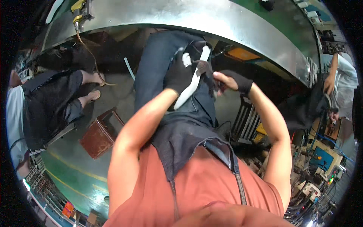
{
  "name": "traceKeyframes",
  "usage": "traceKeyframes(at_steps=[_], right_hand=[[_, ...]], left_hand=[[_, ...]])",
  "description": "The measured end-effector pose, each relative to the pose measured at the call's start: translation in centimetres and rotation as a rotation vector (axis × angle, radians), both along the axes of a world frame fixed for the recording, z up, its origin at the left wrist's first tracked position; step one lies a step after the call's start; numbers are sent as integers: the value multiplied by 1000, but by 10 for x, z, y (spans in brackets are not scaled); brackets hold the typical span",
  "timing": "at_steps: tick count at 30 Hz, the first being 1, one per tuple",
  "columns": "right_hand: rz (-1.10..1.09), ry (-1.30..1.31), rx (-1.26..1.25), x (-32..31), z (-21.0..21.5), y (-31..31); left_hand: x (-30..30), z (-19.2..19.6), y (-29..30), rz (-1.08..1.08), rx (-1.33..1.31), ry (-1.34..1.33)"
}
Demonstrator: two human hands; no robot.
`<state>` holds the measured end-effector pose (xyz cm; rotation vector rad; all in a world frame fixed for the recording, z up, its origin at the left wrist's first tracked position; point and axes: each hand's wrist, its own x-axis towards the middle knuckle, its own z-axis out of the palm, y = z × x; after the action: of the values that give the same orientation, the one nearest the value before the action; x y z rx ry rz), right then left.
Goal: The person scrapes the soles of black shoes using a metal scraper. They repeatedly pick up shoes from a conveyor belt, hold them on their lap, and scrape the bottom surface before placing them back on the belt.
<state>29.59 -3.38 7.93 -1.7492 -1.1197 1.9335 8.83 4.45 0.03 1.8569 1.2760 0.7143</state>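
A shoe point(194, 77) is gripped on the lap by the left hand point(179, 73); its upper is pinched by the right hand point(227, 81), mid-trim; steady support is needed next.

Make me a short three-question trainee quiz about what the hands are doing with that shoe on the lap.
1. True or false: the left hand wears a dark glove and grips the black shoe with a white sole.
2. Which is nearest the right hand? A) the brown wooden box B) the shoe's dark upper C) the metal table edge
3. Fill in: the brown wooden box stands on the ____ floor, to the person's left.

Key: 1 true; 2 B; 3 green. The metal table edge curves above the hands, apart from both.
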Motion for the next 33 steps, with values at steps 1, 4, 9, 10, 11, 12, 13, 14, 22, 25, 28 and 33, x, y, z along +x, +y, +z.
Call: traceKeyframes(at_steps=[1,4,9,10,11,12,13,14,22,25,28,33], right_hand=[[216,-178,48,5,25,5],[619,-670,223,32,70,22],[451,-678,668,-37,130,36],[325,-591,759,-58,129,27],[164,-480,946,-60,85,11],[14,-264,1031,-52,25,-12],[18,-334,873,-58,-3,-30],[142,-357,574,-65,-9,-36],[-43,-173,237,-65,-54,-115],[29,-226,158,-45,-37,-108],[159,-292,133,-38,6,-83],[160,-271,376,-69,81,-37]], left_hand=[[4,0,-3,-38,85,71],[22,14,4,-116,245,301],[-2,8,22,-188,172,297],[-13,-1,26,-279,160,237],[-17,-35,21,-212,171,58],[-25,-17,2,-295,204,-6],[-45,-6,-20,-304,92,-49],[-67,-25,-48,-317,80,-17],[-97,10,-77,21,-961,-501],[-81,6,-81,-107,-585,-386],[-65,-18,-86,38,-69,0],[-54,-1,-68,-8,-273,159]])
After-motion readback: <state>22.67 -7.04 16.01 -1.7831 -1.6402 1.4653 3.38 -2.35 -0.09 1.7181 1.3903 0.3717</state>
